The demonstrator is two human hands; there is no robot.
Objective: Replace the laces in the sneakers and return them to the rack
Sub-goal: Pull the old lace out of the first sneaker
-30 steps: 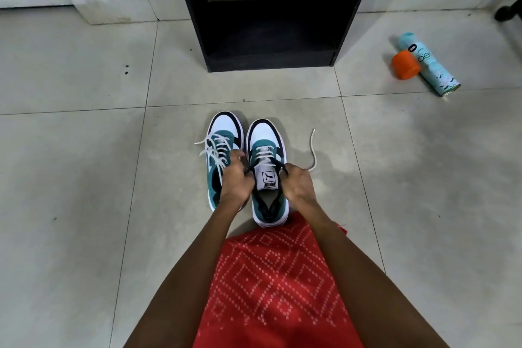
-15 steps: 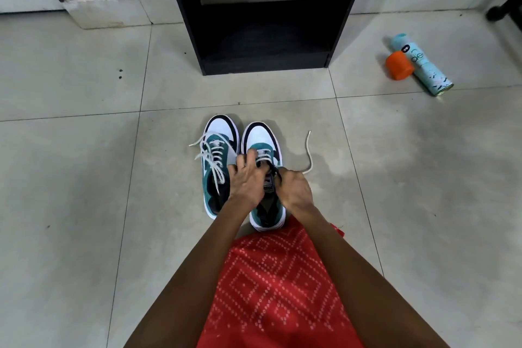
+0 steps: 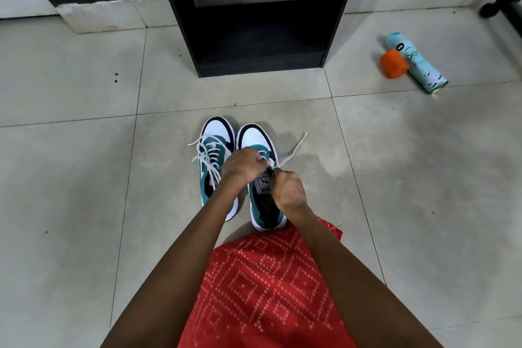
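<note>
Floor before black rack (image 3: pixel 260 66) | we noted half-laced sneaker (image 3: pixel 254 137) beside laced sneaker (image 3: pixel 216 130), toes toward rack | our left hand (image 3: pixel 243 165) gripped its eyelet rows, ahead of tongue (image 3: pixel 264 186) | our right hand (image 3: pixel 289 191) pinched white lace (image 3: pixel 295 150) at the eyelet edge, loose end trailing rightward over tile.

Teal-white sneakers (image 3: pixel 240 172) – upright, side by side

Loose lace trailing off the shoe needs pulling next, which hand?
Right. The lace runs out on that side of the shoe and meets the right hand; the left hand reaches across, curled over the shoe's middle.
</note>
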